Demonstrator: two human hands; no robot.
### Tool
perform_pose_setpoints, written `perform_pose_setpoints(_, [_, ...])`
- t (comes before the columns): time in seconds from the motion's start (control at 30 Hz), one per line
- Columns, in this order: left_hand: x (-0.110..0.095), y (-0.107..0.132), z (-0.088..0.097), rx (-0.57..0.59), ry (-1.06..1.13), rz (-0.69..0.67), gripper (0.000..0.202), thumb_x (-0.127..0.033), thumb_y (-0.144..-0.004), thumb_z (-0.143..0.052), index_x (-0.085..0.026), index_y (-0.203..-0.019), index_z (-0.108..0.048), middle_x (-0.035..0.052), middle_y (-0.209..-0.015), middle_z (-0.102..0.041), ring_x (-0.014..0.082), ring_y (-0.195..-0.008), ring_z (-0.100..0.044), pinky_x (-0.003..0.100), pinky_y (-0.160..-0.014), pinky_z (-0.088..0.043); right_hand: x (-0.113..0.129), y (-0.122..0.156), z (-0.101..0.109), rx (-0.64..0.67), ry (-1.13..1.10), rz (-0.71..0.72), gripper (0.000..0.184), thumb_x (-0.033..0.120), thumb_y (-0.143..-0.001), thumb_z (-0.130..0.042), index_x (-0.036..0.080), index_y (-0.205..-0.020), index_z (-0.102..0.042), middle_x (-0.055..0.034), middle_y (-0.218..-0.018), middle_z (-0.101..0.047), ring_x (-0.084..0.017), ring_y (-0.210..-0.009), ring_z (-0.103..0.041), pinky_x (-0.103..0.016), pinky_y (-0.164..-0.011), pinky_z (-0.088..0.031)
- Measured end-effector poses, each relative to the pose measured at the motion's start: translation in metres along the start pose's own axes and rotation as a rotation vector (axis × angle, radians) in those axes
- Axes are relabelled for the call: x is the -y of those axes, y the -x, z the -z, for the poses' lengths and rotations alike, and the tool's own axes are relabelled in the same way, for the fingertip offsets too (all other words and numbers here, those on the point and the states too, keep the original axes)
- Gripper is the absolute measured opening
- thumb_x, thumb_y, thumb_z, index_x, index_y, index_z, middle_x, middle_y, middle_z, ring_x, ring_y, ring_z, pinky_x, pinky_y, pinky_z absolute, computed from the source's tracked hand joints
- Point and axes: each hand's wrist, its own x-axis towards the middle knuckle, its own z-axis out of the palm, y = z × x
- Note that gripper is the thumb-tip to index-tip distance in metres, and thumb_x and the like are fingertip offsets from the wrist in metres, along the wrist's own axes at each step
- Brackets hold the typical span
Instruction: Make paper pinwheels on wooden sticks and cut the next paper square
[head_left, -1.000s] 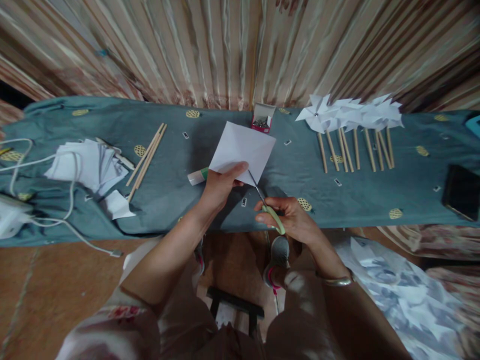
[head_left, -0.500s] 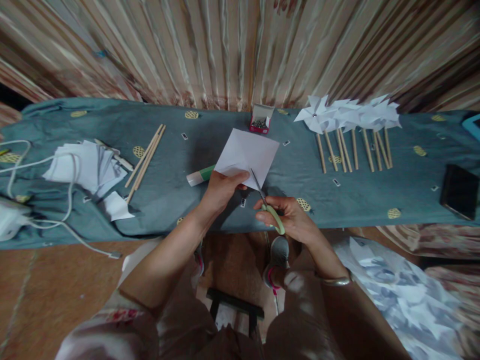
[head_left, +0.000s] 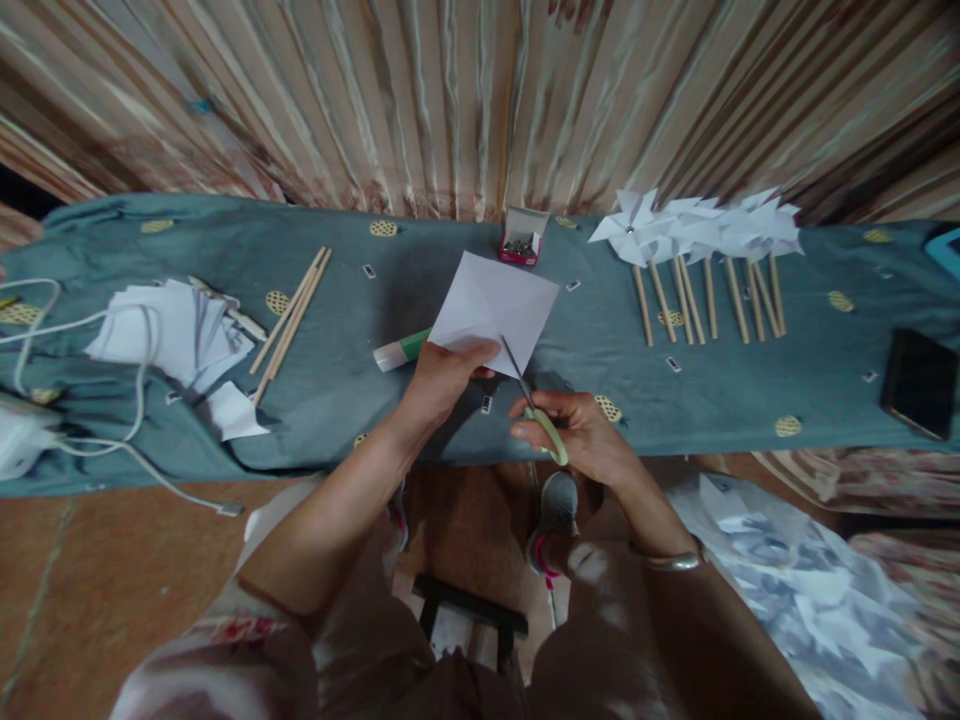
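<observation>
My left hand (head_left: 448, 378) pinches a white square of paper (head_left: 501, 292) near its lower edge, thumb on top. In my right hand (head_left: 574, 428) is a pair of scissors (head_left: 550, 432) with light green handles. Their blades lie at the paper's near corner and point toward its middle, close to my left thumb. Partly behind the left hand and paper rests a green and white glue stick (head_left: 405, 351). Beyond the paper stands a small open red box (head_left: 519, 250) of small metal pins or tacks.
Paper pinwheels (head_left: 697, 228) on wooden sticks lie at the back right, near a black phone (head_left: 919, 384). To the left are stacked paper sheets (head_left: 169, 325), loose wooden sticks (head_left: 292, 315) and a white cable (head_left: 140, 390). A bag of paper pieces (head_left: 795, 590) sits below right.
The paper's far edge has risen very slightly. Both hands and the scissors stay almost where they were.
</observation>
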Motion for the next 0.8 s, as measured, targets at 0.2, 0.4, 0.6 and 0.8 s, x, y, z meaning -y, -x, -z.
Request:
perform_pose_setpoints(0.2, [0.004, 0.0005, -0.0006, 0.047, 0.002, -0.01, 0.021, -0.025, -0.054, -0.077, -0.016, -0.069, -0.065, 0.0001, -0.067, -0.064, 0.0118, -0.058, -0.056, 0.024, -0.053, -0.046, -0.0012, -0.0003, 0.0004, -0.008, -0.009, 0.002, 0.042, 0.056, -0.063, -0.081, 0.018, -0.073, -0.066, 0.0066, -0.055, -0.048, -0.007, -0.051, -0.037, -0.022, -0.05, -0.032])
perform_pose_setpoints(0.4, [0.0058, 0.0, 0.0, 0.061, -0.008, -0.03, 0.02, -0.026, -0.056, -0.077, -0.018, -0.068, -0.064, 0.0, -0.068, -0.064, 0.0125, -0.059, -0.057, 0.025, -0.055, -0.046, -0.0024, -0.0005, 0.0005, -0.002, -0.028, -0.003, 0.04, 0.054, -0.064, -0.082, 0.018, -0.07, -0.065, 0.0062, -0.056, -0.047, -0.007, -0.051, -0.037, -0.022, -0.047, -0.028])
perform_pose_setpoints(0.6, [0.0067, -0.0005, 0.0011, 0.072, -0.013, -0.04, 0.02, -0.026, -0.057, -0.077, -0.018, -0.068, -0.063, 0.0004, -0.068, -0.064, 0.0126, -0.06, -0.056, 0.024, -0.055, -0.047, -0.0022, -0.0003, 0.0007, -0.009, -0.01, -0.015, 0.041, 0.056, -0.064, -0.081, 0.018, -0.071, -0.066, 0.0058, -0.055, -0.047, -0.007, -0.051, -0.037, -0.022, -0.047, -0.029])
perform_pose_setpoints(0.8, [0.0076, 0.0, -0.0001, 0.07, -0.025, -0.041, 0.017, -0.026, -0.057, -0.075, -0.017, -0.066, -0.063, -0.0011, -0.064, -0.063, 0.0114, -0.058, -0.055, 0.023, -0.053, -0.046, -0.0014, -0.0011, 0.0002, -0.031, -0.009, -0.011, 0.04, 0.055, -0.063, -0.081, 0.019, -0.072, -0.065, 0.0061, -0.055, -0.047, -0.007, -0.051, -0.037, -0.022, -0.048, -0.03])
